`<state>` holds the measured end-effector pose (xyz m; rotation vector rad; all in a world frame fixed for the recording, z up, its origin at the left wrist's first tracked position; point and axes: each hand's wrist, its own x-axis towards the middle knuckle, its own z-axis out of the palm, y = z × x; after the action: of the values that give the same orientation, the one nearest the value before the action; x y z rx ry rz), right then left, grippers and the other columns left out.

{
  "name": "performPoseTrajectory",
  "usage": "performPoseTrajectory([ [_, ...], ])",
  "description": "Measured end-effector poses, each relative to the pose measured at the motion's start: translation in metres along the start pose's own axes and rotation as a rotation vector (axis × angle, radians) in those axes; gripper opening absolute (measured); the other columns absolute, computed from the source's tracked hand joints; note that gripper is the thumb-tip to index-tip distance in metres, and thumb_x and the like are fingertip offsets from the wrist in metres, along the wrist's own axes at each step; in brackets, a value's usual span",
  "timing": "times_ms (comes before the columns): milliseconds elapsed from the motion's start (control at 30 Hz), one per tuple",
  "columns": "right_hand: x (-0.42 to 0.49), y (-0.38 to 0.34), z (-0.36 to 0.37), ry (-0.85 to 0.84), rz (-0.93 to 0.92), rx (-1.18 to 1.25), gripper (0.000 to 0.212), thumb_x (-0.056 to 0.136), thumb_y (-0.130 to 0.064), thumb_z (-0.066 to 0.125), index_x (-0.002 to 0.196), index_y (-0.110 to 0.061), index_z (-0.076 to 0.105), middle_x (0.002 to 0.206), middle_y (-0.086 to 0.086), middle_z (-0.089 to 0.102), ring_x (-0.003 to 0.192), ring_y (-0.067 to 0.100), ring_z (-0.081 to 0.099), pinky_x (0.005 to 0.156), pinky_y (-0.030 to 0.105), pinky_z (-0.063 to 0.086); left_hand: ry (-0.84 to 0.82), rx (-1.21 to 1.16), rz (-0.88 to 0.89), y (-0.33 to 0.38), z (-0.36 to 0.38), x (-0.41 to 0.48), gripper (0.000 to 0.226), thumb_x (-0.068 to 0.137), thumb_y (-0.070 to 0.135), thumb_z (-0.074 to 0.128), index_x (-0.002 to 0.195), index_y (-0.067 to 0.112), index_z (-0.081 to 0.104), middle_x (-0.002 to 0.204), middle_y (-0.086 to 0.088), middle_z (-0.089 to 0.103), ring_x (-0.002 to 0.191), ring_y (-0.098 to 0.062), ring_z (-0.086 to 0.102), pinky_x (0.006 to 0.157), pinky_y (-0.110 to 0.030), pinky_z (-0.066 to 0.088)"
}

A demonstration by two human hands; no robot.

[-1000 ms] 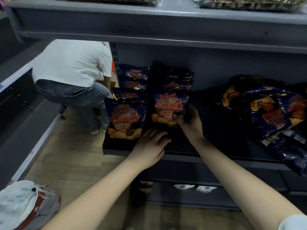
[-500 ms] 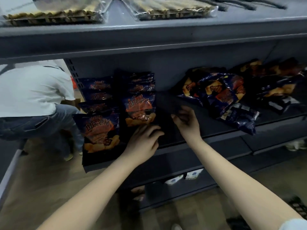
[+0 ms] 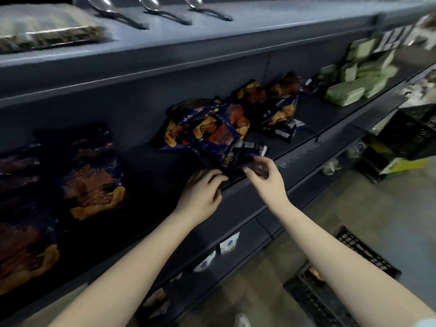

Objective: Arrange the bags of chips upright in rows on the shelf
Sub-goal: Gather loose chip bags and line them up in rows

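My right hand [image 3: 266,180] is at the front edge of the shelf [image 3: 304,151]. Its thumb and fingers are closed narrowly on the near corner of a loose bag [image 3: 245,153], which lies flat with its printed back panel facing up. My left hand [image 3: 203,194] is just beside it, with the fingers curled at the shelf edge and the tips touching the dark edge of the same bag. The picture is blurred there, so I cannot tell if this hand really grips it or only rests on it.

I judge the task as partly done. On the left part of the shelf the standing bags [image 3: 94,182] are upright and face forward, one behind another, and a second row [image 3: 26,244] stands next to them, closer to me. Between these rows and my hands there is a dark, free part of the shelf, where the next row could go.

Much is still left. Behind the loose bag a pile of bags [image 3: 205,131] lies tumbled against the back wall, and a further heap [image 3: 280,107] lies near it to the right, before the green packets [image 3: 354,88]. None of these stand upright. I think I am now taking the nearest bag from the pile to begin a new row.
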<state>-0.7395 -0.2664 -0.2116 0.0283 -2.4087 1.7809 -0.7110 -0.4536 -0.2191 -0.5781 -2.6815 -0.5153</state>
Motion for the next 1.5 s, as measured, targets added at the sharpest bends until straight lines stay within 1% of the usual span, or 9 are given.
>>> performPoseTrajectory([
  [333,0.063,0.025,-0.070,-0.113,-0.023,-0.112,0.041,0.084,-0.034,0.066,0.121,-0.022,0.052,0.119,-0.002,0.056,0.105,0.008,0.054,0.082,0.017,0.039,-0.191,0.149,-0.047,0.039,0.066,0.102,0.091,0.075,0.041,0.069,0.146,0.011,0.021,0.151,-0.008,0.023,0.139,-0.029,0.021,0.113,-0.040,0.020],
  [700,0.098,0.043,-0.087,-0.179,0.021,-0.094,0.037,0.089,-0.030,0.061,0.123,-0.018,0.053,0.119,-0.002,0.056,0.103,0.007,0.055,0.074,0.005,0.037,-0.160,0.279,-0.077,0.037,0.097,0.122,0.089,0.072,0.030,0.074,0.145,0.015,0.026,0.147,-0.007,0.035,0.137,-0.029,0.028,0.113,-0.047,0.021],
  [833,0.102,0.037,-0.083,-0.071,0.026,-0.003,0.024,0.093,-0.027,0.052,0.116,-0.019,0.055,0.116,-0.003,0.059,0.099,0.004,0.054,0.073,0.004,0.039,-0.025,-0.103,-0.205,0.040,0.078,0.126,0.075,0.081,0.027,0.068,0.144,0.022,0.028,0.147,-0.007,0.036,0.134,-0.025,0.034,0.106,-0.037,0.036],
  [933,0.104,0.031,-0.084,-0.015,0.013,0.025,0.014,0.095,-0.026,0.048,0.108,-0.024,0.055,0.108,-0.007,0.058,0.100,0.008,0.052,0.073,0.010,0.038,0.298,-0.420,-0.366,0.045,0.052,0.131,0.047,0.084,0.024,0.065,0.128,0.022,0.049,0.119,-0.001,0.060,0.105,-0.012,0.057,0.085,-0.017,0.046],
  [1033,0.107,0.027,-0.080,-0.017,0.012,0.032,0.012,0.095,-0.025,0.047,0.104,-0.026,0.055,0.107,-0.005,0.059,0.100,0.011,0.053,0.076,0.020,0.038,0.476,-0.755,-0.580,0.044,0.023,0.139,0.025,0.087,0.020,0.063,0.112,0.018,0.059,0.100,0.008,0.062,0.096,-0.007,0.059,0.083,-0.014,0.044],
  [1200,0.101,0.011,-0.057,-0.093,-0.018,0.087,0.023,0.093,-0.028,0.054,0.112,-0.017,0.059,0.109,-0.004,0.062,0.097,0.006,0.056,0.075,0.004,0.040,0.377,-1.112,-0.736,0.023,0.000,0.125,0.014,0.075,0.035,0.069,0.086,0.030,0.062,0.092,0.012,0.065,0.092,-0.009,0.061,0.082,-0.027,0.047],
  [1300,0.094,-0.001,-0.036,-0.297,0.065,0.206,0.047,0.086,-0.042,0.061,0.124,-0.017,0.053,0.120,-0.001,0.061,0.110,0.012,0.057,0.089,0.018,0.043,0.306,-1.245,-0.714,0.010,-0.009,0.109,0.006,0.080,0.027,0.066,0.086,0.028,0.065,0.081,0.015,0.071,0.084,-0.004,0.065,0.076,-0.026,0.050],
  [1433,0.082,-0.008,-0.008,-0.572,0.156,0.192,0.032,0.077,-0.036,0.073,0.104,-0.024,0.060,0.109,-0.001,0.067,0.104,0.016,0.063,0.091,0.030,0.047,0.271,-1.279,-0.755,-0.011,-0.025,0.085,0.051,0.058,0.042,0.071,0.106,0.024,0.063,0.101,0.004,0.069,0.100,-0.015,0.064,0.085,-0.031,0.050],
  [1500,0.077,-0.012,0.006,-0.589,0.167,0.226,0.042,0.076,-0.028,0.076,0.113,-0.019,0.058,0.111,-0.002,0.067,0.105,0.015,0.063,0.091,0.026,0.047,0.273,-1.298,-0.769,-0.021,-0.035,0.070,0.044,0.064,0.037,0.072,0.104,0.022,0.062,0.094,0.006,0.071,0.094,-0.012,0.065,0.080,-0.027,0.053],
])
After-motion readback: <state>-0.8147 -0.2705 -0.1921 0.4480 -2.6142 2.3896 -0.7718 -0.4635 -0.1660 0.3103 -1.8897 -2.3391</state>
